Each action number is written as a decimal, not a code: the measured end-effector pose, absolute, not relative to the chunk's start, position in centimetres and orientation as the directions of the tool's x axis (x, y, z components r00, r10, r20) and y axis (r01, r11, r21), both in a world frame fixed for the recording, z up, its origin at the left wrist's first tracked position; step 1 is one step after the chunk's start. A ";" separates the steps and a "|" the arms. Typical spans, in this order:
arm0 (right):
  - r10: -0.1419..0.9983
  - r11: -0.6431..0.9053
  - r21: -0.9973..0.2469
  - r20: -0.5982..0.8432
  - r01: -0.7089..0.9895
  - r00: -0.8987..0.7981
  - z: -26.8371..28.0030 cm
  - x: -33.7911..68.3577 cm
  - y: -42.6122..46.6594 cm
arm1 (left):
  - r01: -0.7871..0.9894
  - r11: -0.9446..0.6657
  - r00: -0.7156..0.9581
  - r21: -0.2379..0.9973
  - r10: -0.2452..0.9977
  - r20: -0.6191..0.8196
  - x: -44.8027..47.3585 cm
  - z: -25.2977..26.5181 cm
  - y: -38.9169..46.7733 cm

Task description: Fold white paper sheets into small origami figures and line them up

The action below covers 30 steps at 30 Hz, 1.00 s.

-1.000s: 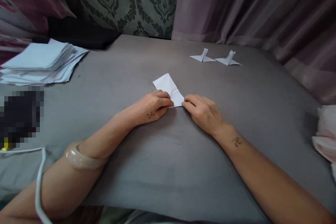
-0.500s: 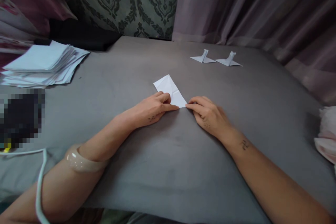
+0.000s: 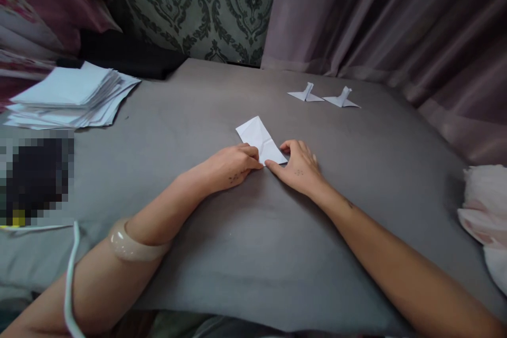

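A folded white sheet of paper (image 3: 259, 134) lies on the grey surface, with crease lines showing across it. My left hand (image 3: 233, 166) is closed at the paper's near left side, fingers curled and thumb at the near edge, holding it there. Spread around the right corner is my right hand (image 3: 301, 169). Its thumb tip touches the near edge close to the left thumb, while the index finger stays apart from it, beyond the corner. Part of the paper's left side is hidden under my left fingers.
Two folded white paper figures (image 3: 343, 99) stand at the back right. A stack of white paper (image 3: 65, 90) lies at the left, near a black cloth (image 3: 130, 55). A white cable (image 3: 70, 280) crosses over my left forearm. Pale bundled fabric (image 3: 485, 200) sits at the right edge.
My right hand has turned and opened, its thumb sliding left along the paper's near edge from the right corner. My left index finger has drawn back into a curl. The view shifted slightly.
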State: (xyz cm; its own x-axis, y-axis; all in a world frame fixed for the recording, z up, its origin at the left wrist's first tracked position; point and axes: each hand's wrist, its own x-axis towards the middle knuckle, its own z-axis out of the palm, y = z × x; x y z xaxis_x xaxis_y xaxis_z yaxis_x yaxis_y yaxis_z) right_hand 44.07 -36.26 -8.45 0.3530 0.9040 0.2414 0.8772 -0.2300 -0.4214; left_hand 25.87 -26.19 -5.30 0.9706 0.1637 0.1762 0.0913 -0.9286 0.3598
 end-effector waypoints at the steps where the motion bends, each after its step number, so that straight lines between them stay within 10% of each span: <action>1: 0.898 -0.245 -0.423 0.239 0.872 0.369 -8.5 43.9 -36.2 | 0.094 -0.928 0.972 0.360 0.165 0.170 25.8 -5.3 -26.2; 30: 0.892 -0.325 -0.789 -0.072 0.521 0.446 -5.7 45.4 -36.3 | 0.175 -0.895 0.949 0.410 0.265 0.174 25.4 -5.0 -26.3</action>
